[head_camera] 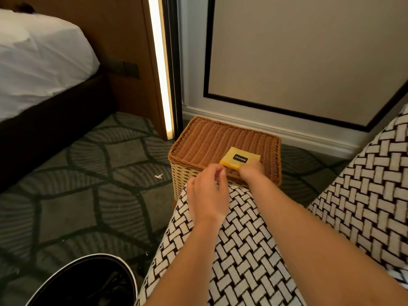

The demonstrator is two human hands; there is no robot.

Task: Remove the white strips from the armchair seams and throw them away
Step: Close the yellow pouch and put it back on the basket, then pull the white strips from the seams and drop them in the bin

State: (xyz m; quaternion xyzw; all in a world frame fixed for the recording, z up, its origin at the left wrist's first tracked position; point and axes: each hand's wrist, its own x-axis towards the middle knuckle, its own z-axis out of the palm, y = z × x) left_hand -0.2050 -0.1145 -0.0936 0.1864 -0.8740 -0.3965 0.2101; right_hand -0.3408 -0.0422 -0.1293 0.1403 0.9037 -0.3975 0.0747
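Armchair (242,250) upholstery in a black-and-white weave fills our view from 3 to 6 o'clock. We see no white strips along the parts that show, though most seams are out of sight, so we judge the pulling at least partly done and the throwing away not finished. The carpet (77,195) spreads from 7 to 10 o'clock. The wicker basket (209,140) stands closed at the centre, and a black bin (88,281) sits at 7 o'clock. Our left hand (207,193) hovers over the chair arm at 6 o'clock of the basket, its grip half closed with thumb and fingertips near together. Whether a strip lies between them we cannot tell. Our right hand (251,171) meets the near edge of the yellow pad (240,160) on the basket top. Its grip is hidden, so we cannot tell whether it pinches. One white scrap (158,176) lies on the carpet at 9 o'clock of the basket, probably still to be binned.
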